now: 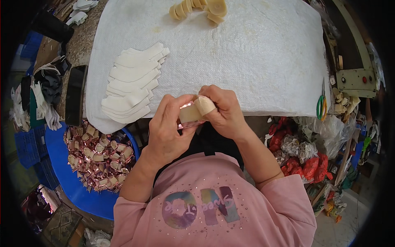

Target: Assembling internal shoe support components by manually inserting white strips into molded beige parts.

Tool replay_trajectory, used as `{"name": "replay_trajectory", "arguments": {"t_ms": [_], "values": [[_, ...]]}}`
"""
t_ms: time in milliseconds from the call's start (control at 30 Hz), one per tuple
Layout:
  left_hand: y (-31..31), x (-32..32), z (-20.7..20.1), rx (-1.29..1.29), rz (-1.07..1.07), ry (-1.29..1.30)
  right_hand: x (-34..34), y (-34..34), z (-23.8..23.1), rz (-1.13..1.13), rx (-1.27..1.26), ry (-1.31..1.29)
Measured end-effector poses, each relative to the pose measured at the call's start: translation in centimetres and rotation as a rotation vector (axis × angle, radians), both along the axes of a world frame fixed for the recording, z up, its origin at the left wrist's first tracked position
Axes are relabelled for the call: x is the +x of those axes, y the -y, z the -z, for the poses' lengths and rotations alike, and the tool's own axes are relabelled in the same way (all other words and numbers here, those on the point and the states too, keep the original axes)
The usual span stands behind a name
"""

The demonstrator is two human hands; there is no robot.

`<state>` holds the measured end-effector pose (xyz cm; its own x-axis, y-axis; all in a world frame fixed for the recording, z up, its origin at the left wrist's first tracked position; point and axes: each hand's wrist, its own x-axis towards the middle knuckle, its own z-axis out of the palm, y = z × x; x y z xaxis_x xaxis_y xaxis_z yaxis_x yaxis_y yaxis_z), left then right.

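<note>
L hand (168, 123) grips a pink piece (189, 124), fingers curled round its L side, thumb under. Pink pc is shiny, metallic-looking, w/ a pale flat patch on the face. R hand (225, 111) is closed on a cream piece (205, 106): matte, rounded, curved like a small cap, pinched b/w thumb & fingers, set against the R end of the pink pc. Can't tell if the two are joined. Both pcs are held up by the table's near edge, just L of its middle.

Table (255, 53) is covered w/ a white woven sheet (284, 76), coarse plastic-like weave, faint stains. Toward its near L corner: white cutouts (131, 84), thin, smooth, curved strips fanned in an overlapping row. At the far edge, abt mid: cream cups (197, 6), rounded, nested in a curved row. Near R corner: scissors (321, 106), green & orange handles. Just off the L edge: phone (76, 95), dark flat slab.

Below the near L corner, blue plastic tub (55, 154) w/ a heap (98, 160) of shiny pink & cream pcs. Off the R edge, machine (357, 83) w/ red button; below, crinkly red bags (306, 168).

Shirt (218, 173): pink, big multicolour lettering upside down, smaller script over it, tiny studs.
</note>
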<state>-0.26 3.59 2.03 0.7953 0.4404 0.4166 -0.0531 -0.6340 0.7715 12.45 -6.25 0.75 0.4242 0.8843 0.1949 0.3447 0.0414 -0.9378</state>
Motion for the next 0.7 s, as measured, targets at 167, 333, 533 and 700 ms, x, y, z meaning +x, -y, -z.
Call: {"name": "replay_trajectory", "arguments": {"t_ms": [167, 333, 533, 700], "values": [[0.0, 0.2, 1.2, 0.022, -0.062, 0.062, 0.0, 0.1, 0.1, -0.022, 0.039, -0.451], [0.6, 0.9, 0.5, 0.091, -0.083, 0.176, 0.4, 1.2, 1.1, -0.228, 0.133, -0.672], [1.1, 1.6, 1.9, 0.18, -0.277, 0.139, -2.1, -0.3, 1.1, 0.159, 0.07, -0.297], [1.0, 1.2, 2.2, 0.175, -0.347, 0.14, -2.2, 0.2, 2.1, -0.027, 0.102, -0.89]]}}
